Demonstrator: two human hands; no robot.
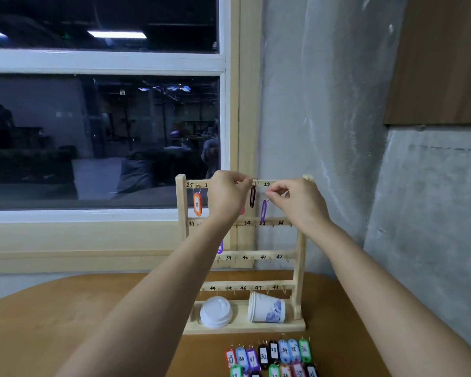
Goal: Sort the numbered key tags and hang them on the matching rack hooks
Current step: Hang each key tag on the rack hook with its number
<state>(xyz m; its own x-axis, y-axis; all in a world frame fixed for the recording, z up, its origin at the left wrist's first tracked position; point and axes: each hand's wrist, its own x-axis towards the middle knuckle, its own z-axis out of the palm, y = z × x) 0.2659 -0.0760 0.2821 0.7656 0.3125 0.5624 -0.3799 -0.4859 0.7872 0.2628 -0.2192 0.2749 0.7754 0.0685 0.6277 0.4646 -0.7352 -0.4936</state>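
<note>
A wooden key rack (299, 257) with numbered hooks stands on the table. An orange tag (197, 204) hangs under 25 on the top bar. My left hand (226, 197) pinches at the top bar beside a dark brown tag (252, 196) hanging edge-on from a hook. My right hand (297, 202) pinches the ring of a purple tag (263, 210), held just under the 29 label. Another purple tag (220, 247) shows behind my left forearm. Several coloured numbered tags (269, 356) lie in rows on the table in front of the rack.
A white lid (216, 311) and a tipped paper cup (267, 308) lie on the rack's base. The rack stands near the back of a brown round-edged table (65, 322), against a window sill and a grey concrete wall (337, 131).
</note>
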